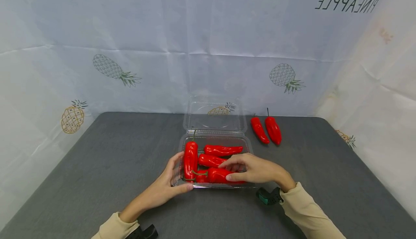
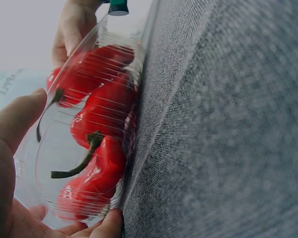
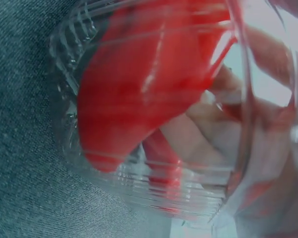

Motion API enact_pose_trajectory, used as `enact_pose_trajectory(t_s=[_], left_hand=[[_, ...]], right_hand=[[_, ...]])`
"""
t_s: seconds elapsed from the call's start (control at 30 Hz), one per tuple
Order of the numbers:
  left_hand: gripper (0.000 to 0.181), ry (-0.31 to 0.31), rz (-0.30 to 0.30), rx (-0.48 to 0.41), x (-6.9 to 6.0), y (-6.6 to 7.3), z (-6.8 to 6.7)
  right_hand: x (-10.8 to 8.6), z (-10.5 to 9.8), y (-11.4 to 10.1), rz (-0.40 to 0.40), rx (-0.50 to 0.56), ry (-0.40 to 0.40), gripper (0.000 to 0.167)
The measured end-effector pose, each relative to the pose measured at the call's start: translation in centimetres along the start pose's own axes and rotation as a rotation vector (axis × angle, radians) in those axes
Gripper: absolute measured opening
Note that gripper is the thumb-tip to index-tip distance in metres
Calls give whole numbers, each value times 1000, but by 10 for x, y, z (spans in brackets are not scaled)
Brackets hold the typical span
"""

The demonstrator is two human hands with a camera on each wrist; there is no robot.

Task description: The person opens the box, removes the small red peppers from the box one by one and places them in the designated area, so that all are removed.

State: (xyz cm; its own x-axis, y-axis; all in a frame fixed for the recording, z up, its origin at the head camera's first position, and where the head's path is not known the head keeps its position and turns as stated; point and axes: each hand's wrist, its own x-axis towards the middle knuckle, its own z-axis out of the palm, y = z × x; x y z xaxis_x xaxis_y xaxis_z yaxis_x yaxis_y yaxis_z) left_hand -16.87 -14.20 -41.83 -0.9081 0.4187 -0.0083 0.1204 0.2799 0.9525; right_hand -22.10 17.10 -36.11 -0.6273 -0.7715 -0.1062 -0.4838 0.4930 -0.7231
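Note:
A clear plastic clamshell box (image 1: 248, 147) stands on the table, its lid (image 1: 214, 118) raised behind it. Several red chili peppers lie inside: an upright-placed one (image 1: 190, 159) along the left side, others crosswise, including one at the back (image 1: 223, 150). At the front left corner, my left hand (image 1: 165, 186) grips the box between thumb and fingers; the left wrist view shows pepper stems (image 2: 72, 171) through the wall. My right hand (image 1: 251, 168) reaches over the right side and pinches the front chili pepper (image 1: 217, 176), also seen through the box in the right wrist view (image 3: 139, 89).
Two more red chili peppers, a thinner one (image 1: 259, 130) and a wider one (image 1: 273, 130), lie on the grey table (image 1: 130, 145) behind the box's right side. A pineapple-printed white cloth (image 1: 214, 33) hangs beyond the table's back edge.

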Motion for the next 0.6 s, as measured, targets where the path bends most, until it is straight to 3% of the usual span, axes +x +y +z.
enact_pose_trajectory(t_s=[0.33, 0.6], left_hand=[[93, 1, 11, -2, 0, 0, 0], [93, 1, 2, 0, 1, 0, 0]], right_hand=[[-1, -2, 0, 13, -16, -3, 40], [-1, -3, 1, 44, 36, -19, 35]])
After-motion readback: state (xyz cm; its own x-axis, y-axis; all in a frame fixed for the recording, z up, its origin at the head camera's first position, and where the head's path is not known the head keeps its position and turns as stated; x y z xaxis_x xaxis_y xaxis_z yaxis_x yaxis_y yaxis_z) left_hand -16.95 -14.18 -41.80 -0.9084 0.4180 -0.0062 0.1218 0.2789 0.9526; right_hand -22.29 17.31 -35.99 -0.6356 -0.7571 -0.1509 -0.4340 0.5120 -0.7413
